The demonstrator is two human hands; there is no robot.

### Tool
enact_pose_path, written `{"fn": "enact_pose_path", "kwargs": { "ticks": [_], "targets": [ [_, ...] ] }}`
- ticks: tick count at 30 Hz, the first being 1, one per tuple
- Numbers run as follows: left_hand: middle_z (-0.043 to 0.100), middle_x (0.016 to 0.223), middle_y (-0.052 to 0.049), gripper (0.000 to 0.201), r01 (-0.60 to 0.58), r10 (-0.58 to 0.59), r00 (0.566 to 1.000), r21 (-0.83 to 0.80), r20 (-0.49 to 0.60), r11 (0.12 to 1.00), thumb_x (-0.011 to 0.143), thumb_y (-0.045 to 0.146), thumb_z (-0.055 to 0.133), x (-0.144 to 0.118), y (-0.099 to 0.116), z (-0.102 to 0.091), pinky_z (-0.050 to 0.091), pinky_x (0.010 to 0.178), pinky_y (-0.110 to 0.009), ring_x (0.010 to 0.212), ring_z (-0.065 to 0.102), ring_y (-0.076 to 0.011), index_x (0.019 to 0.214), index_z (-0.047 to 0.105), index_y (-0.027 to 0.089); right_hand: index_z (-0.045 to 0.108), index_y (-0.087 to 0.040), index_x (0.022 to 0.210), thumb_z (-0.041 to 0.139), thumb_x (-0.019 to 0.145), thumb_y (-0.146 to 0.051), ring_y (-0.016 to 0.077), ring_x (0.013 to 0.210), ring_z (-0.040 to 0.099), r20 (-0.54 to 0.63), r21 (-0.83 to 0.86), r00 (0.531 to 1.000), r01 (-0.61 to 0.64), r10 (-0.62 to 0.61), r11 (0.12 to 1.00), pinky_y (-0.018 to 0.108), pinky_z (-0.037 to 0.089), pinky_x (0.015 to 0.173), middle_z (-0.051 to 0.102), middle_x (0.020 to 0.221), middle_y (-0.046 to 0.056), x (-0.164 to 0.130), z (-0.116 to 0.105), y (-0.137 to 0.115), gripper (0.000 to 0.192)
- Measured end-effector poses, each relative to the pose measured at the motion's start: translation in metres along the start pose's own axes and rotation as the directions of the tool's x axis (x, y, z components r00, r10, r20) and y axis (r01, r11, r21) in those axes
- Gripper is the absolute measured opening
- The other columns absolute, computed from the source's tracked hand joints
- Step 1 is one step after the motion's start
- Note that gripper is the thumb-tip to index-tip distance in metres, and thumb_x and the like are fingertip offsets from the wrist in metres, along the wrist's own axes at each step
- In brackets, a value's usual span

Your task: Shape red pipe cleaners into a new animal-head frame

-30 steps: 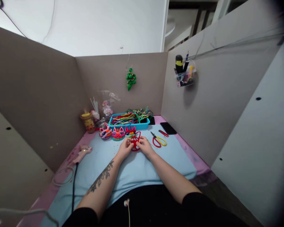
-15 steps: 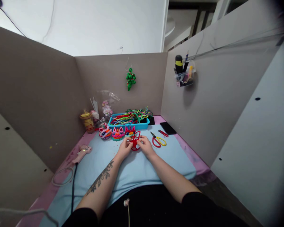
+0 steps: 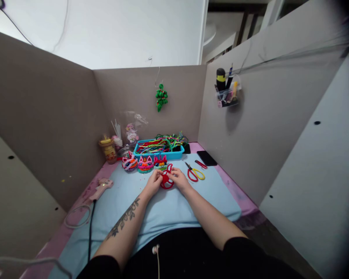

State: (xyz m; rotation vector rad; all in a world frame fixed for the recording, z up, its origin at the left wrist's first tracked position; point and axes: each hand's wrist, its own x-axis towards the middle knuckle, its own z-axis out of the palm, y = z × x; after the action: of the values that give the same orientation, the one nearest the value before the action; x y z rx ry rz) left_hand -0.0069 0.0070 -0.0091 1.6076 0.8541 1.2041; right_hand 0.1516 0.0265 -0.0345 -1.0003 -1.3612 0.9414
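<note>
Between my two hands is a red pipe-cleaner piece (image 3: 166, 182) with bent loops around a denser middle. My left hand (image 3: 154, 181) pinches its left side, fingers closed. On its right side my right hand (image 3: 178, 179) grips it with thumb and fingers. A red loop stands up above the fingertips, and part of the piece is hidden behind them. Just beyond my hands sit three colourful fuzzy animal heads: a red and pink one (image 3: 160, 161), a pink one with a horn (image 3: 145, 164) and another (image 3: 130, 162) at the left.
Behind the heads stands a blue basket (image 3: 168, 155) of coloured pipe cleaners. Scissors (image 3: 195, 173), a red cutter (image 3: 201, 164) and a black phone (image 3: 207, 158) lie to the right. A pink glue gun (image 3: 101, 189) with its cord lies left, below a cup (image 3: 108, 150). Partitions enclose the table.
The red piece has turned and tilted between my hands, so its upper loops look narrower and its lower loop sits a little lower. My fingers have shifted slightly on it.
</note>
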Motion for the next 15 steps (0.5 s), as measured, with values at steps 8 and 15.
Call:
{"fn": "enact_pose_path", "kwargs": {
  "ticks": [8,15],
  "targets": [
    [0.042,0.056,0.007,0.016,-0.034,0.034,0.999,0.128,0.002,0.991,0.079,0.029,0.05,-0.0009,-0.003,0.0011,0.031,0.047,-0.021,0.047,0.039,-0.0091,0.09,0.045,0.018,0.058,-0.017,0.055,0.06,0.069,-0.051,0.0225,0.103,0.049,0.096,-0.06,0.994,0.056,-0.05,0.997,0.034,0.034,0.094,0.05,0.106,0.008,-0.0011,0.0017,0.0019,0.036],
    [0.058,0.08,-0.002,0.011,-0.089,0.188,0.945,0.343,-0.269,0.935,0.076,0.026,0.054,0.0023,-0.0012,-0.0052,0.043,0.067,-0.026,0.073,0.055,-0.0139,0.083,0.054,0.018,0.054,-0.019,0.059,0.054,0.072,-0.054,0.0223,0.101,0.048,-0.148,-0.075,0.988,0.037,-0.048,0.997,0.034,0.033,0.096,0.052,0.099,0.007,0.0039,-0.0015,0.0032,0.037]
  ]
}}
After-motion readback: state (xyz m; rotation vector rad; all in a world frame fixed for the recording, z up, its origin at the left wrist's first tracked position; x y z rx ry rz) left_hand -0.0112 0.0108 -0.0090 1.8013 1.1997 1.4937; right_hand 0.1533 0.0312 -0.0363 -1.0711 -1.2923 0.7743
